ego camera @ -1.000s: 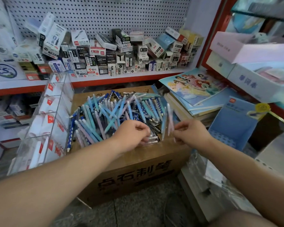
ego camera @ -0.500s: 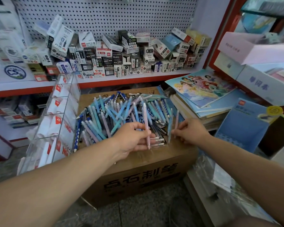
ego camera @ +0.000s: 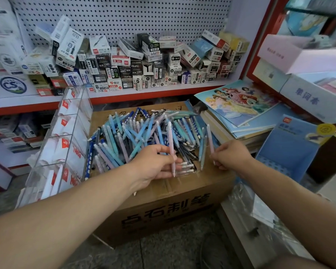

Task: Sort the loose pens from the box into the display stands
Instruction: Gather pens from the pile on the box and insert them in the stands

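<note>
Slender plastic pens (ego camera: 142, 133) atop brown cardboard box (ego camera: 208, 183)

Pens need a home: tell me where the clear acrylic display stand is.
In the head view, on the left: the clear acrylic display stand stands beside the left edge of the brown cardboard box.

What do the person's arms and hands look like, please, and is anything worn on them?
Both are bare. The left arm and the right arm show no sleeve as far as the picture's edge. The left hand and the right hand wear no glove. No ring, watch, bracelet or marking shows on either.
</note>
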`<state>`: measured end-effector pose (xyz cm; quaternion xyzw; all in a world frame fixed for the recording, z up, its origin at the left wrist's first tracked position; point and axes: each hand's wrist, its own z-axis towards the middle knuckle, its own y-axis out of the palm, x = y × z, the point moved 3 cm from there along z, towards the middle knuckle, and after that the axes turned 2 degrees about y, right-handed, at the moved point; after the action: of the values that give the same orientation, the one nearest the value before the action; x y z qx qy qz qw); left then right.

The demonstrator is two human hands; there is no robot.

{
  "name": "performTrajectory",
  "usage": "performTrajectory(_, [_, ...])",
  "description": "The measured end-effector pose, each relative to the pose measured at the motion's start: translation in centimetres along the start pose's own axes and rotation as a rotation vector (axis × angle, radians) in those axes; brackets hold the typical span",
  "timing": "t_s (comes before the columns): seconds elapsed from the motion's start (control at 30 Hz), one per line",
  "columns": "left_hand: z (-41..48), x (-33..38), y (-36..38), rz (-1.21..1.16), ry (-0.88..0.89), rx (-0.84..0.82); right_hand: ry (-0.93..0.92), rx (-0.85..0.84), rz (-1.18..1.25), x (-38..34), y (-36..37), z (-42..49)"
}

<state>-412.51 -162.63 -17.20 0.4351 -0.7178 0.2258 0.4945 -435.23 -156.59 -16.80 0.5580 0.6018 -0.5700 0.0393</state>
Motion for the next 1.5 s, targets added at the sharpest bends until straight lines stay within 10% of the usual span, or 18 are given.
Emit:
performTrajectory(0.4, [-0.6,0.6,1.5,-0.16,0.043,-0.059,-0.438,-0.325,0.076,-3.4,2.7,-6.3])
performTrajectory(0.63, [-0.3,0.5,0.1,-0.109,0.024,0.028,-0.268,0.069,-0.139,-0.7,0.8,-1.6])
performTrajectory(1.13, [-0.2,0.1,-0.1,0.017,0.025,0.034,0.006,-0.024,-0.045,0.9,0.8,-0.6])
performTrajectory(1.5, [-0.3,0.5,1.3,-0.095,0.052,0.024,-0.444,-0.266,0.145,-3.2,2.6,-5.9])
